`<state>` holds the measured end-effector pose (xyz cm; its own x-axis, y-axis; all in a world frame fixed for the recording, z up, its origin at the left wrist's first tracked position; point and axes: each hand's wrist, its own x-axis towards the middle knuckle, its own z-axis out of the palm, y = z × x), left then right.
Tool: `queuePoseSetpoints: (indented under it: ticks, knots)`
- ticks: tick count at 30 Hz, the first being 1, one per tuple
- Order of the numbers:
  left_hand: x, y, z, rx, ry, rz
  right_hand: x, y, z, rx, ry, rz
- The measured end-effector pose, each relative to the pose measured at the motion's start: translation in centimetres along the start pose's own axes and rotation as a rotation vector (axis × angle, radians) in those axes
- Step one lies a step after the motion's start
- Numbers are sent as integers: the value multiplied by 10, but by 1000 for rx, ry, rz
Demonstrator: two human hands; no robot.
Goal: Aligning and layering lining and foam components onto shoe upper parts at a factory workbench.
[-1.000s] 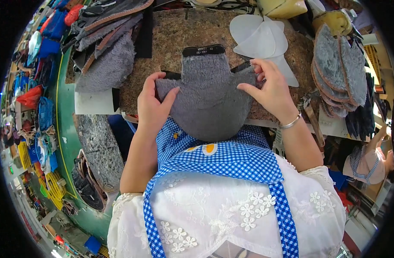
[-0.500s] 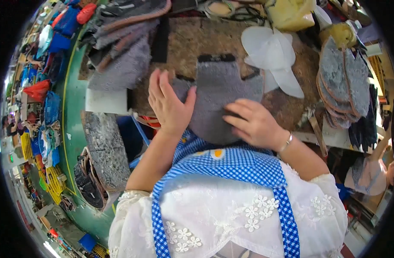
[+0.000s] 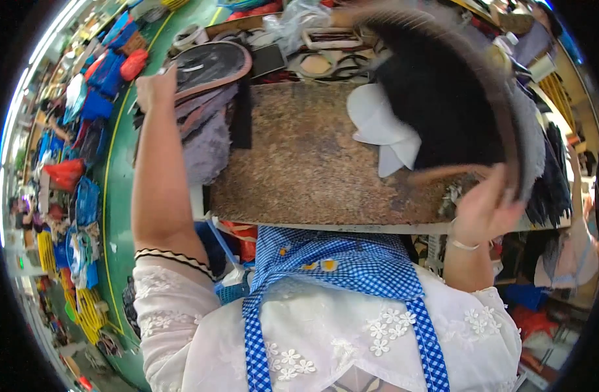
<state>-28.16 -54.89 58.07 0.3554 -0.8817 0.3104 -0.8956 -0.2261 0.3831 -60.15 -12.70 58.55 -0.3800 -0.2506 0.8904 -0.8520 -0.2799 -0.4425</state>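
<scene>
My left hand [image 3: 157, 93] reaches to the far left, its fingers closed on the edge of a dark oval piece with a brown rim [image 3: 216, 65]. This piece lies on top of a stack of grey fleecy pieces [image 3: 209, 134]. On the right, my right hand [image 3: 485, 209] is smeared by motion, fingers bent at the lower edge of a large black piece of material [image 3: 437, 98] with a fuzzy border. The black piece is raised and blurred. It partly hides the white flat cut-outs [image 3: 374, 114] on the worn brown board [image 3: 293, 157].
Cords, a small frame and clear plastic wrap [image 3: 299, 26] lie along the board's back edge. Dark strips [image 3: 551, 183] hang at the right. Beyond the green floor [image 3: 120, 215] stand blue and red bags. Another person's arm [image 3: 577, 176] shows at the far right.
The grey piece in front of me has left the board's middle. My left hand has moved to the stack at far left; my right has swung right, with a black piece now raised there.
</scene>
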Motion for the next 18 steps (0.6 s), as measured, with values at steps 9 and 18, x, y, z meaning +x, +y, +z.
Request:
queuePoseSetpoints:
  ticks: [9,18]
  knots:
    - [18,-49,17,-984,-62,298,44,147,-81,-962,-392,-68]
    - [-158,27,-137,-995,-73,723,22,99,33,-555,-749,140]
